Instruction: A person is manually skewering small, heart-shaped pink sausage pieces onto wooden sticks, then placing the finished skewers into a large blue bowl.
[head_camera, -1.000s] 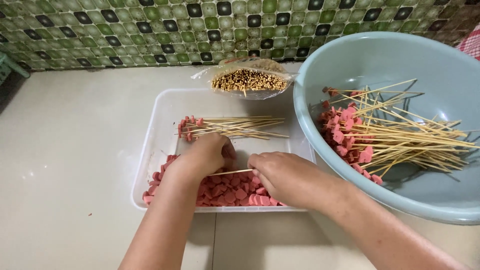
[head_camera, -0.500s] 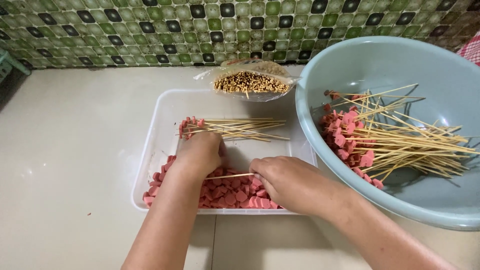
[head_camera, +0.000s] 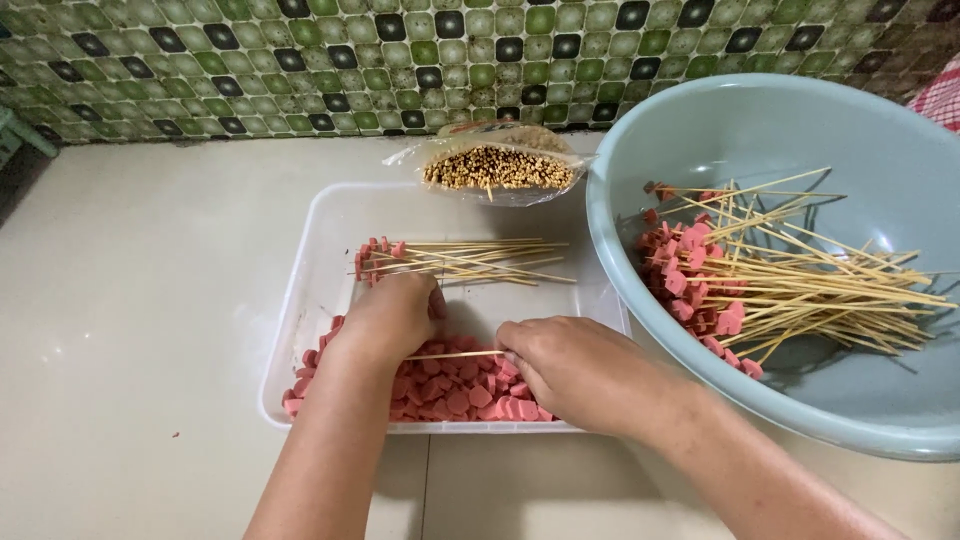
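Observation:
My left hand (head_camera: 392, 318) rests over a heap of pink sausage slices (head_camera: 455, 385) in a clear plastic tray (head_camera: 318, 262), fingers curled down on a slice. My right hand (head_camera: 570, 368) pinches the end of a thin bamboo skewer (head_camera: 455, 354) that lies level between both hands, its tip under my left fingers. A small pile of skewers loaded with pink slices (head_camera: 455, 260) lies at the back of the tray.
A large pale blue basin (head_camera: 760, 130) on the right holds several loaded skewers (head_camera: 780, 280). A clear bag of bare skewers (head_camera: 495, 168) stands end-on behind the tray, against a green mosaic tiled wall. The tray and basin sit on a cream floor.
Both hands stay over the slices with only slight shifts; the camera view has dropped a little. The skewer remains between them.

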